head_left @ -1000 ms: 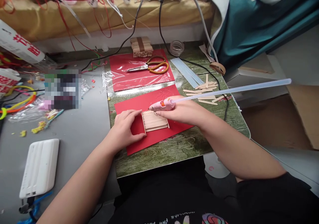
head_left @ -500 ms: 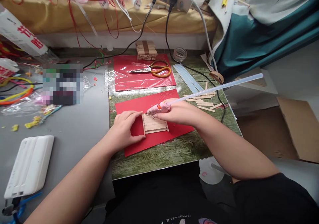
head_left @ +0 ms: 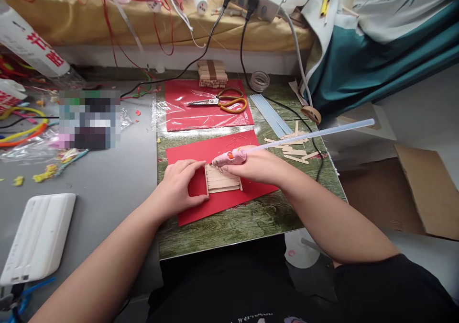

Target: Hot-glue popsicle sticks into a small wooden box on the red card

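A small panel of wooden craft sticks (head_left: 223, 181) lies on a sheet of red card (head_left: 195, 213). My left hand (head_left: 181, 185) grips the panel's left edge, thumb at the near corner and fingers at the far one. Wrapped in my right hand (head_left: 256, 165) is a pink hot glue gun (head_left: 229, 158), its tip close to the panel's far left corner. A long translucent glue stick (head_left: 315, 134) juts from the gun's back toward the right. The fingers under the gun are partly hidden.
Behind the card, scissors (head_left: 218, 100) rest on plastic-wrapped red sheets (head_left: 175, 117). Bundled craft sticks (head_left: 212, 73), a tape roll (head_left: 259, 81), spare glue sticks (head_left: 269, 115) and loose stick pieces (head_left: 294, 150) lie nearby. A black cable (head_left: 287, 104) crosses the right side; a white power bank (head_left: 39, 237) sits left.
The back end of the glue stick has dipped slightly as the gun tilts. Both hands otherwise stay in place at the panel; the camera view has shifted a little.
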Action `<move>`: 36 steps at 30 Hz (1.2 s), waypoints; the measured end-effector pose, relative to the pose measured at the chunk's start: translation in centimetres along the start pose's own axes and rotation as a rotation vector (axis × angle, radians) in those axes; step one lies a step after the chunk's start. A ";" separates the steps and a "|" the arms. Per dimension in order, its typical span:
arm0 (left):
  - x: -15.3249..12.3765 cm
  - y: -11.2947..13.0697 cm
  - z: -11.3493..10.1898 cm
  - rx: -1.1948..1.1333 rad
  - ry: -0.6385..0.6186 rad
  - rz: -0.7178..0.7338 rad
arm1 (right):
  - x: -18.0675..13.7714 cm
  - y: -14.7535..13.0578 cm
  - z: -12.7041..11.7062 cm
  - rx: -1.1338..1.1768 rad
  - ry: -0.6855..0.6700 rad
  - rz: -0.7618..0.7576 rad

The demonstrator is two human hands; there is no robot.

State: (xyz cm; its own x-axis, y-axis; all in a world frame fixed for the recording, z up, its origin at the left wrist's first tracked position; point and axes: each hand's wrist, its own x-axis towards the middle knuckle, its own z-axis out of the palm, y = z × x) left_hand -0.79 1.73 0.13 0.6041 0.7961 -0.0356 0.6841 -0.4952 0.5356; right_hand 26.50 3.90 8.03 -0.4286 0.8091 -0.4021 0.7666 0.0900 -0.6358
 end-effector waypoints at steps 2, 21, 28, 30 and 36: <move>0.0 0.0 0.0 -0.003 0.001 0.001 | -0.1 -0.2 0.0 -0.021 0.002 0.024; 0.0 -0.1 0.0 -0.023 0.002 0.000 | -0.7 -0.4 0.0 -0.058 0.007 0.046; 0.0 0.0 0.0 -0.021 -0.003 -0.007 | -1.0 -0.2 0.0 -0.038 -0.002 0.064; 0.0 0.0 0.0 -0.025 -0.002 -0.008 | -1.1 -0.2 0.0 -0.047 0.000 0.075; 0.0 0.0 0.0 -0.031 0.001 -0.006 | -1.2 0.1 0.1 -0.070 0.019 0.050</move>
State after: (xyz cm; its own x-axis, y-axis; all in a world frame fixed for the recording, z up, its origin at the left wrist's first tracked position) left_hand -0.80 1.77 0.09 0.5995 0.7994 -0.0379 0.6745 -0.4792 0.5617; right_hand 27.00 2.92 8.40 -0.3799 0.8245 -0.4193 0.8189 0.0890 -0.5670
